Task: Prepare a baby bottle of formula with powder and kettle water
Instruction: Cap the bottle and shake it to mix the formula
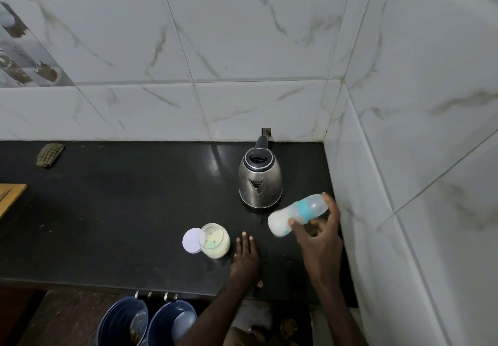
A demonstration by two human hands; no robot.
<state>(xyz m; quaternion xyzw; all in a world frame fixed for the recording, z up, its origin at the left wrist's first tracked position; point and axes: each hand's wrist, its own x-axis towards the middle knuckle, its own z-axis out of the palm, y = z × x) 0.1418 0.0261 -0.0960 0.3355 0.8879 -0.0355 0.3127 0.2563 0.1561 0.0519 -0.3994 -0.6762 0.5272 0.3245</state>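
— While the right hand [320, 234] is up off the surface, what does its grip hold?

— The baby bottle [297, 215], clasped around the middle: thumb near the milky lower end, fingers curled over the far side by the clear cap. The bottle lies tilted almost flat in the air, blurred, with a teal collar between the whitish body and the cap end. It hangs just in front of the kettle [260, 181], apart from it.

— And the left hand [245, 259]?

— Flat on the black surface [121, 211], palm down, fingers stretched forward and loosely spread; its grip is wide and holds nothing. It lies just to the right of the powder jar [214, 240], whether touching it I cannot tell.

— What state is the jar in?

— Open, glass, with pale yellowish powder low inside. Its white lid [190, 240] lies flat against the jar's left side.

— Further out?

— The steel kettle stands upright near the corner of the marble-tiled wall [242, 49], black lid shut, handle toward the wall. At the far left, a checked cloth [49, 154] (crumpled) sits by the wall, and a wooden board [10, 197] pokes in from the edge. Below the surface's front edge hang two blue buckets [147, 321].
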